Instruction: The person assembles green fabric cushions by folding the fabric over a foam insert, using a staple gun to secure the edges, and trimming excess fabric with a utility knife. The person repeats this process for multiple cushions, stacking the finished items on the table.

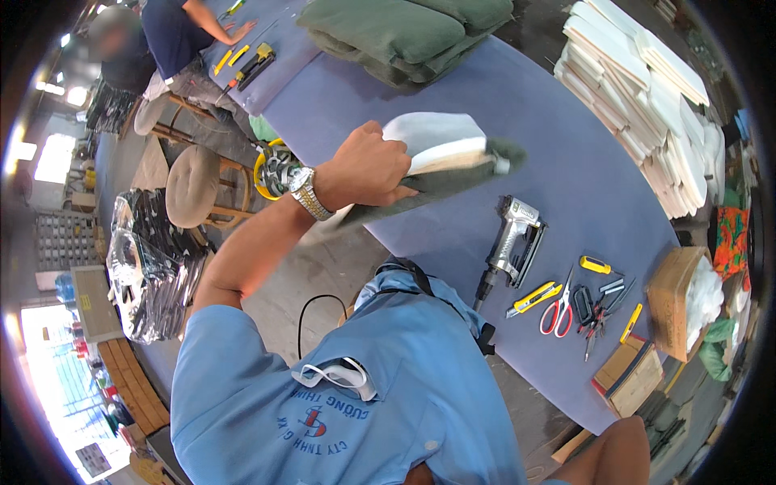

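Observation:
My left hand [368, 168], a watch on its wrist, is closed around the near-left edge of a padded seat panel [454, 175]. Dark green fabric, a white padding layer and a pale tan strip show on this panel, which is slightly blurred and tilted over the blue-grey table [388, 109]. To the panel's lower right lies a silver pneumatic staple gun [511, 241] with its hose end toward me. Of my right arm [606, 457] only a bare part shows at the lower right; the hand is out of view.
Red-handled scissors [558, 314], a yellow utility knife [534, 299] and pliers [596, 319] lie near a cardboard box [672, 303]. Green cushions [388, 36] are piled at the far side, white sheets [638, 105] at right. A stool [194, 186] and co-worker [174, 36] are left.

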The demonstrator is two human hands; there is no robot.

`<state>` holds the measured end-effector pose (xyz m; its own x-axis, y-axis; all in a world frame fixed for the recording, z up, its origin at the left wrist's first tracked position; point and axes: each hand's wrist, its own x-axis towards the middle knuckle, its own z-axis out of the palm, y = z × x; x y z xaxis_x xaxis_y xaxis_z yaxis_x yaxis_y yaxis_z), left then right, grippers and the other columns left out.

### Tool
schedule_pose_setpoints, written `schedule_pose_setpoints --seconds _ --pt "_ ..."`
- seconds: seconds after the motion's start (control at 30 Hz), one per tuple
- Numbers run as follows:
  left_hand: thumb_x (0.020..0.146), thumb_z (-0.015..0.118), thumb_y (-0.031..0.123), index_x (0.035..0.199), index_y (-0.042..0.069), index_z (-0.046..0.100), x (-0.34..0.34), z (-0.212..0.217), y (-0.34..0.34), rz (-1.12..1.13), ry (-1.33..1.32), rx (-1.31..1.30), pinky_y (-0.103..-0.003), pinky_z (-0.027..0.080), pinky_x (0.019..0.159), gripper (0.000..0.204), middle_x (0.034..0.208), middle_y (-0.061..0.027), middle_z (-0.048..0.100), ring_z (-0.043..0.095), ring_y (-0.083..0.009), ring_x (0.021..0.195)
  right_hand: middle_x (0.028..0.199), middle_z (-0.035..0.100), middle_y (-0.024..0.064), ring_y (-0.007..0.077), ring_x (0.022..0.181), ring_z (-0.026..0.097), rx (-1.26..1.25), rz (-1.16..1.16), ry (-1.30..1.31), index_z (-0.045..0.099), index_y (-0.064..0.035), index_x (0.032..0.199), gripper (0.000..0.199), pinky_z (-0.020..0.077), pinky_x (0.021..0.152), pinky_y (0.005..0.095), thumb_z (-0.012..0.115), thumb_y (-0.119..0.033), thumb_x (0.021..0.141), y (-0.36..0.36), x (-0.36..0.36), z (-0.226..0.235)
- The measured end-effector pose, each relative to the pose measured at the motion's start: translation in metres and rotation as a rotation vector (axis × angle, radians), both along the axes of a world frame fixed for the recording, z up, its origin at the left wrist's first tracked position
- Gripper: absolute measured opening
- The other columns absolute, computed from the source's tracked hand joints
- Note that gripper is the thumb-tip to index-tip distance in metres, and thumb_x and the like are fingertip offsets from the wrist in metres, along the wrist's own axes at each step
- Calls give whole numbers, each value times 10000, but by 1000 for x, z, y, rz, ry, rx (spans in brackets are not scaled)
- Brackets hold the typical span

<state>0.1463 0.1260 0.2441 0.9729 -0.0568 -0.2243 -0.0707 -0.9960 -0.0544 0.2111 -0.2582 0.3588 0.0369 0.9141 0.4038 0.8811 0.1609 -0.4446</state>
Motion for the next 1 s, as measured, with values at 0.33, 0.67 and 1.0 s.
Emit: schedule_pose_setpoints --seconds 0.33,0.67,1.0 --pt "830 730 502 760 29 734 -29 -96 -68 220 -72 -262 -482 538 596 478 814 -152 708 717 -355 713 1223 684 102 154 921 639 320 544 707 694 -28 1120 322 539 795 338 536 -295 1033 -47 37 -10" --pt "796 776 527 893 7 718 -22 -95 -86 308 -70 -347 -471 553 684 532 924 -127 678 702 -356 802 940 728 21 96 678 563 26 -766 694 710 -43 1055 190 461 616 263 732 -200 951 123 10 -243" --pt "847 759 603 1412 91 570 -18 -113 -62 226 -296 -574 -467 484 998 786 1284 -187 630 610 -351 1176 889 461 -4 63 797 422 579 -1082 1324 469 -81 1129 452 415 685 215 824 -107 850 132 -11 -311"
